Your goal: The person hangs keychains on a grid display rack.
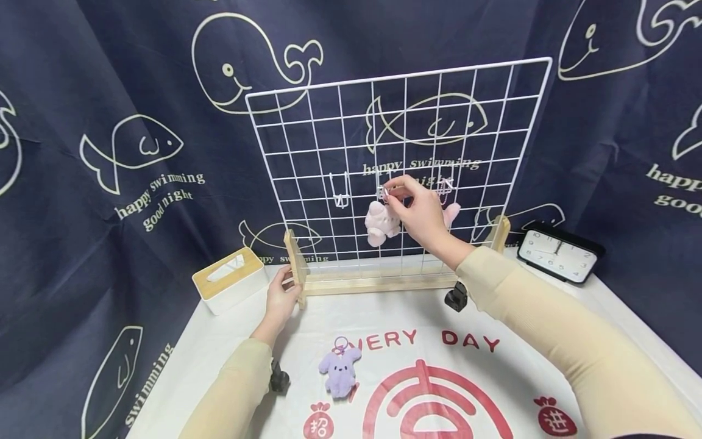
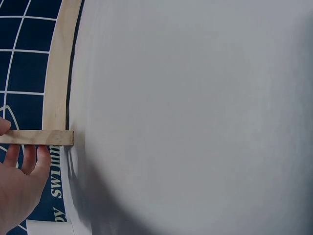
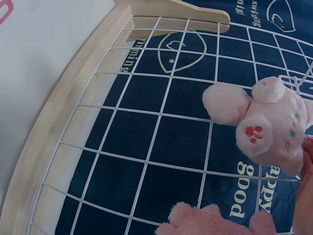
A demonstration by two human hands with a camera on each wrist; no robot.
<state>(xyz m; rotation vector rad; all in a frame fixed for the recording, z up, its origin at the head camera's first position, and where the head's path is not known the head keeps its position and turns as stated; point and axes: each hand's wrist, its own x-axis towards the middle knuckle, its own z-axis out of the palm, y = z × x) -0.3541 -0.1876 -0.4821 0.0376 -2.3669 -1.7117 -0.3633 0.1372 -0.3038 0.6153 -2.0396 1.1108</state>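
My right hand (image 1: 421, 212) pinches the ring at the top of a pale pink plush keychain (image 1: 382, 223), right at a hook on the white wire grid (image 1: 323, 160). In the right wrist view this plush (image 3: 276, 125) shows a paw with red pads and small green eyes; only part of the hand appears at the edge. A pinker plush (image 3: 211, 221) hangs beside it, mostly behind my hand in the head view. With fingers and thumb on opposite sides, my left hand (image 1: 281, 303) grips the left wooden foot (image 2: 46, 137) of the grid's stand.
An unused double hook (image 1: 341, 199) hangs left on the grid. On the table lies a purple plush keychain (image 1: 340, 373) with its ring. A tissue box (image 1: 233, 291) stands at the left, a clock (image 1: 558, 253) at the right. A dark patterned curtain (image 1: 137, 73) hangs behind.
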